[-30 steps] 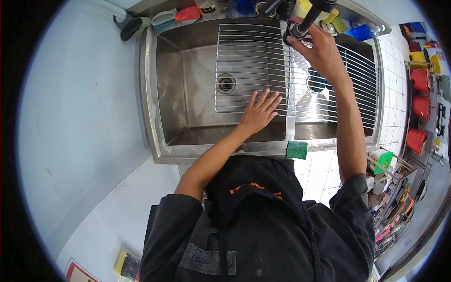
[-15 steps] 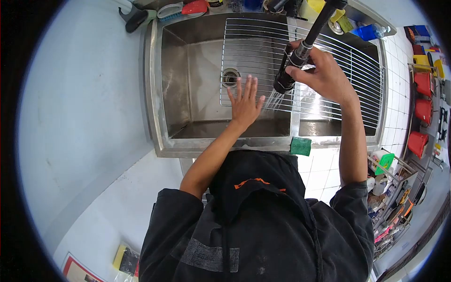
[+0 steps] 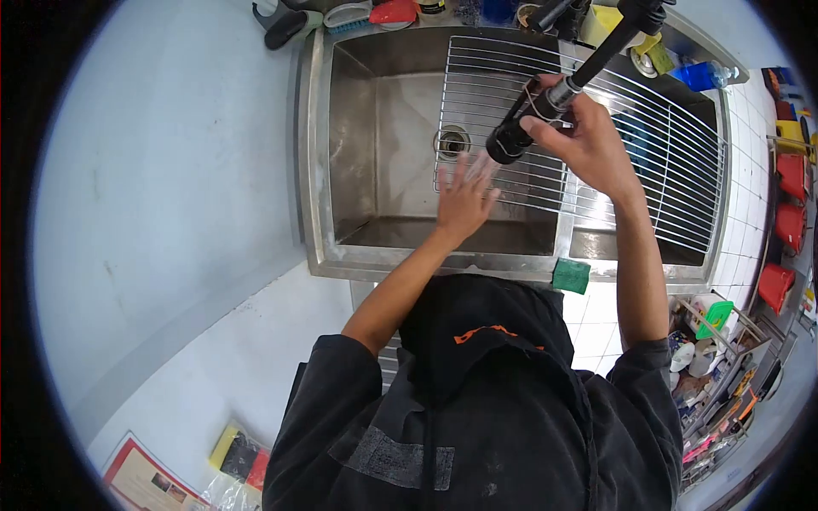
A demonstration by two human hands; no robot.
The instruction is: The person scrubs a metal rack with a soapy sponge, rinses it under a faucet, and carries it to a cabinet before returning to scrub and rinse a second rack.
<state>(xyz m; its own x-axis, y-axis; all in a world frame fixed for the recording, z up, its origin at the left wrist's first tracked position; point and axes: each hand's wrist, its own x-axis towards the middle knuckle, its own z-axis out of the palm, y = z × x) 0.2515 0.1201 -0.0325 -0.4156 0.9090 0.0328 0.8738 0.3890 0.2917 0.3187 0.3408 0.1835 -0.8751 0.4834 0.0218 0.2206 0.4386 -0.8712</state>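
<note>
Wire rack: there it lay, right across the divider, its left end out over the left basin with no prop in sight; a hard push on that end could have tipped it, or set it sliding.
Right hand: in from the side, thumb and fingers wrapped round the sprayer, nozzle aimed down and left; a slip or twist of that grip might well have swung the jet off line.
Water: straight onto the left fingers it went! Glancing off them, it could have splashed over the front rim onto the black shirt.
Left hand: fingers spread flat over the rack's near left corner, pinching nothing visible; how hard it pressed, you couldn't tell.
Sponge: perched at the front rim, where a stray elbow could have knocked it off.
Nozzle, against half a second earlier: further left along the rack, its spray now reaching the fingers instead of falling beside them.
Corner, same comparison: the left hand had edged closer to it, while the rack kept much the same place.
</note>
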